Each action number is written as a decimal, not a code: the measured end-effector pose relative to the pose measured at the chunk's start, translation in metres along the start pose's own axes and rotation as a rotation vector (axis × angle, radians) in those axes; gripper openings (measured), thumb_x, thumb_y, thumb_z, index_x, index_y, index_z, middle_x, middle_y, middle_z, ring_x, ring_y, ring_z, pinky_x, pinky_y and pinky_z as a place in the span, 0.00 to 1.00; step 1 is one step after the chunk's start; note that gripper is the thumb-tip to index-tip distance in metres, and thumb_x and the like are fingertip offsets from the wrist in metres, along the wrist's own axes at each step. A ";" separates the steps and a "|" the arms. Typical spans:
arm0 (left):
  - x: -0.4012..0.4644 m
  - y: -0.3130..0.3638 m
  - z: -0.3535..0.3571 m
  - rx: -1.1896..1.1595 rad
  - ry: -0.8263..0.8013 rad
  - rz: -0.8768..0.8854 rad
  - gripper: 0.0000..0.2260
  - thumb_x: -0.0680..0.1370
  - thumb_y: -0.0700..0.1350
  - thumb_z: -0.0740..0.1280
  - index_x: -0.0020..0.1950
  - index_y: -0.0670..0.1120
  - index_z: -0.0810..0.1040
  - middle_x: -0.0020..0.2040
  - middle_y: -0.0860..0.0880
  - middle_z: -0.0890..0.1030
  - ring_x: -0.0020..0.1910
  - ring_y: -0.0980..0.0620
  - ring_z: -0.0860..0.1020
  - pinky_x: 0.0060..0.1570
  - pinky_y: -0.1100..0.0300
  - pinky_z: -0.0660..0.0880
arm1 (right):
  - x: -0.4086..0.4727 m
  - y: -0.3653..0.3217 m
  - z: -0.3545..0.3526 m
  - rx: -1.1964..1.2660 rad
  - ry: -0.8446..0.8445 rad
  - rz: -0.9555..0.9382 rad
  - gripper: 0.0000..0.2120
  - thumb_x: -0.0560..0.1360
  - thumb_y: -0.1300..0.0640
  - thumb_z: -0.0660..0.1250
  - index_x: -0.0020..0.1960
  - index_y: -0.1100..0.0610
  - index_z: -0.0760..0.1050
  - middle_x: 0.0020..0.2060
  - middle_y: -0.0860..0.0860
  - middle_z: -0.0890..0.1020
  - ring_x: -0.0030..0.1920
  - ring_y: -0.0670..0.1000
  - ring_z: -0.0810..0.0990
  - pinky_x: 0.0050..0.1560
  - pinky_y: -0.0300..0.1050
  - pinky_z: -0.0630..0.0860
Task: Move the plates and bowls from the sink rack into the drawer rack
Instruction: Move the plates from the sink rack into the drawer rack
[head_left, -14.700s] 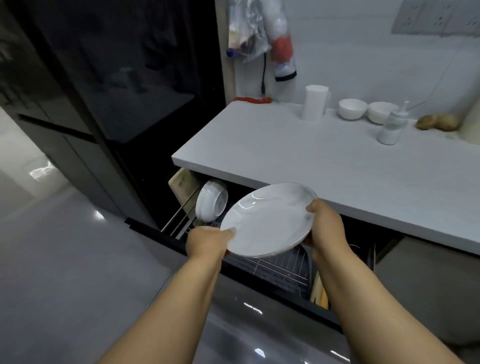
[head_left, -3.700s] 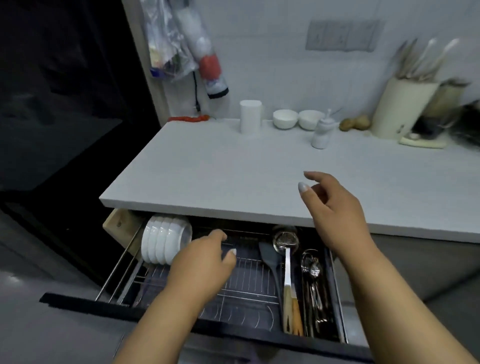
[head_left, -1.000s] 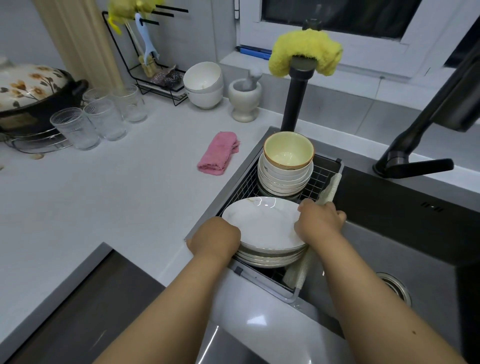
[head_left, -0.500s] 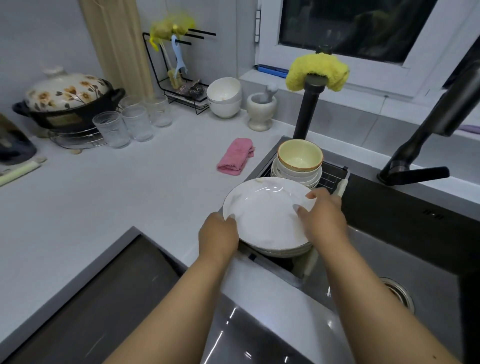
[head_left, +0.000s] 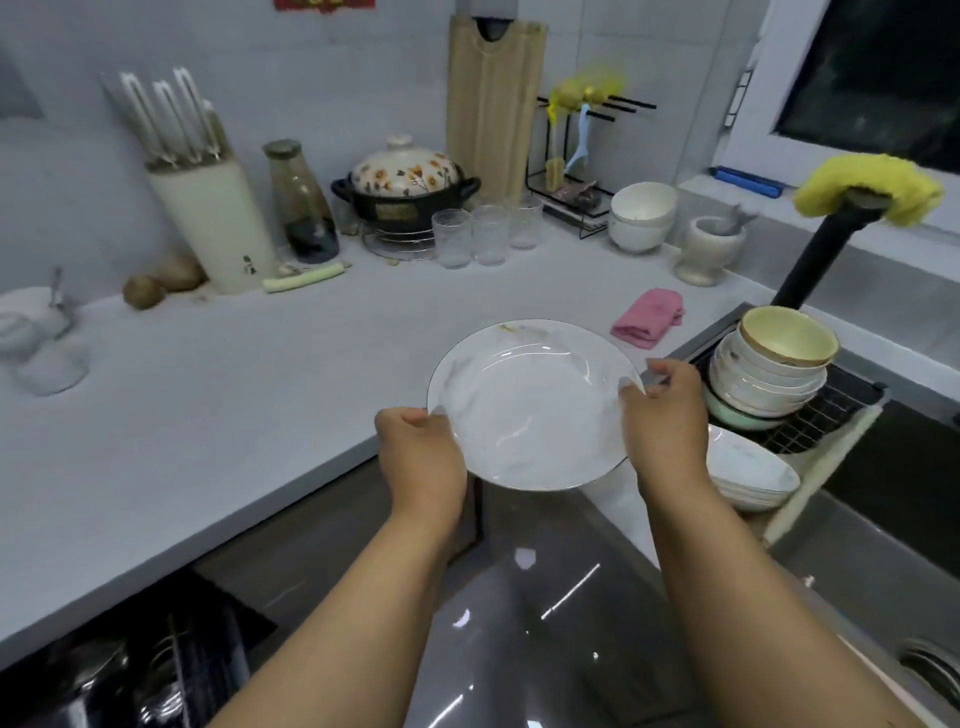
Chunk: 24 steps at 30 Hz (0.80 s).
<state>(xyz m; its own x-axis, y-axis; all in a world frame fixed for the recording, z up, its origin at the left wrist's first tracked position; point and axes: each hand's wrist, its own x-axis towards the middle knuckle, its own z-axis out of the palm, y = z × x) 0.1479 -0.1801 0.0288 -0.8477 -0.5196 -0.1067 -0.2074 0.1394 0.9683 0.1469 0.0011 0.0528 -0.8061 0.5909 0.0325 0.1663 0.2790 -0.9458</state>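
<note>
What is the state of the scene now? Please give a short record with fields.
held item: white plate, lifted clear of the sink rack
left hand: grips the plate's left rim
right hand: grips the plate's right rim
still in rack: stack of bowls, stack of plates
nearby on counter: pink cloth

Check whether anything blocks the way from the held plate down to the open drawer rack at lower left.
Nothing visible does. The white marbled plate, held by both hands, hangs over the counter edge; the dark drawer rack lies open below.
</note>
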 end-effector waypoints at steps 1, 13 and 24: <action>0.001 -0.001 -0.013 -0.013 0.032 0.001 0.13 0.76 0.40 0.61 0.35 0.47 0.59 0.31 0.52 0.63 0.28 0.54 0.60 0.21 0.68 0.57 | -0.007 -0.002 0.007 0.049 -0.032 0.041 0.15 0.76 0.56 0.65 0.61 0.53 0.71 0.45 0.47 0.76 0.48 0.51 0.77 0.49 0.47 0.73; -0.013 -0.039 -0.239 -0.193 0.365 -0.103 0.10 0.76 0.43 0.64 0.55 0.41 0.74 0.48 0.48 0.78 0.43 0.49 0.76 0.43 0.54 0.74 | -0.176 -0.060 0.099 0.514 -0.703 0.404 0.11 0.75 0.57 0.60 0.52 0.57 0.78 0.46 0.54 0.83 0.46 0.56 0.81 0.42 0.46 0.76; -0.055 -0.082 -0.420 -0.252 0.449 -0.095 0.08 0.72 0.41 0.62 0.34 0.49 0.66 0.34 0.52 0.69 0.30 0.52 0.67 0.29 0.62 0.63 | -0.342 -0.094 0.156 0.549 -0.904 0.452 0.08 0.74 0.58 0.58 0.50 0.56 0.74 0.40 0.52 0.79 0.38 0.53 0.77 0.36 0.44 0.75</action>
<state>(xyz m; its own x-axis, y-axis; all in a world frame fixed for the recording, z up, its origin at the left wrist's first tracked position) 0.4164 -0.5167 0.0501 -0.5268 -0.8380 -0.1426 -0.1026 -0.1038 0.9893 0.3184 -0.3455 0.0795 -0.8857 -0.2682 -0.3789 0.4527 -0.3190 -0.8326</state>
